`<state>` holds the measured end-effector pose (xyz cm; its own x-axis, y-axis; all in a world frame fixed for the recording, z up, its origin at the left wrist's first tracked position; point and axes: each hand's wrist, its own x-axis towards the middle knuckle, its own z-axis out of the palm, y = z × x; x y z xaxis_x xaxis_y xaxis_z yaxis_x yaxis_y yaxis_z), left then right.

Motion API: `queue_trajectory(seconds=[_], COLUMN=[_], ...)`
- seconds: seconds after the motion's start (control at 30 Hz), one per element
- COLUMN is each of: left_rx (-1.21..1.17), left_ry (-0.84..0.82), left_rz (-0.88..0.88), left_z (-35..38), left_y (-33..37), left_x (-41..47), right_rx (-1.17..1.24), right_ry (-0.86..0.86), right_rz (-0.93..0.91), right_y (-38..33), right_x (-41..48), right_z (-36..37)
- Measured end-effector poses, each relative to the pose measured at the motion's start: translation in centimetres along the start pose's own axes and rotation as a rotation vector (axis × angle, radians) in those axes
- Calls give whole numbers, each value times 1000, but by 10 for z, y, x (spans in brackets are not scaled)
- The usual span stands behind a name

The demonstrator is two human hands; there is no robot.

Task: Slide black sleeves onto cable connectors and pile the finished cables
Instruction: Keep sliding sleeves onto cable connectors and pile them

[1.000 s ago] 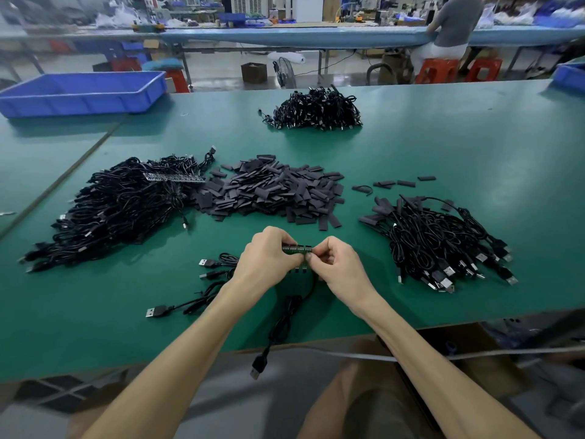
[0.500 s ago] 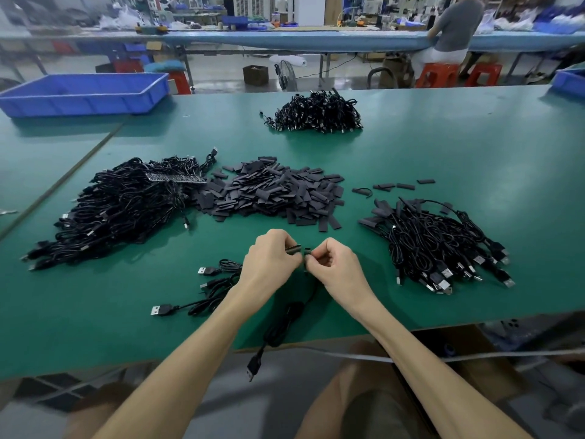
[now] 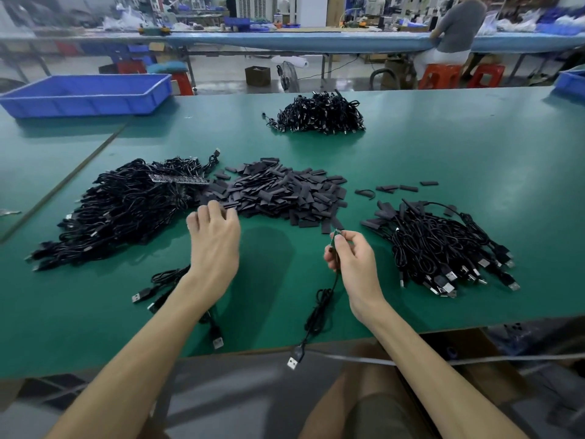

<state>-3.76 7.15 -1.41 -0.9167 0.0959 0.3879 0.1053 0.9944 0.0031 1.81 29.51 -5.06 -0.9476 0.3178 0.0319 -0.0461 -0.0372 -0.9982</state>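
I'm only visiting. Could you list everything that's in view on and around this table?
Table: one, green, under everything.
Sleeve pile: one, black, table centre.
Left cable pile: one, black, left of sleeves.
Right cable pile: one, black, right side.
Far cable pile: one, black, far centre.
Loose cables: few, black, by left forearm.
Held cable: one, black, hanging over near edge.
Crates: two, blue, far left and right edge.
Stools: two, red, beyond table.
Seated person: one, grey top, far bench.
Left hand: one, reaching at sleeve pile's near edge.
Right hand: one, pinching held cable's connector end.
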Motion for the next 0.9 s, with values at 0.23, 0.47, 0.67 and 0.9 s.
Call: queue_trajectory(seconds=[0.23, 0.47, 0.67, 0.9], left_rx=[-360, -203, -334, -583], left_ry=[-204, -343, -210, -326], left_rz=[487, 653, 637, 497], left_z=[5, 14, 14, 17], left_y=[65, 104, 76, 46], left_x=[16, 10, -3, -2], right_rx=[-39, -55, -66, -104], right_ry=[30, 15, 16, -62], right_rz=[-10, -23, -54, -111], right_y=[0, -1, 3, 2], right_x=[-1, -2, 1, -1], right_z=[2, 1, 0, 0])
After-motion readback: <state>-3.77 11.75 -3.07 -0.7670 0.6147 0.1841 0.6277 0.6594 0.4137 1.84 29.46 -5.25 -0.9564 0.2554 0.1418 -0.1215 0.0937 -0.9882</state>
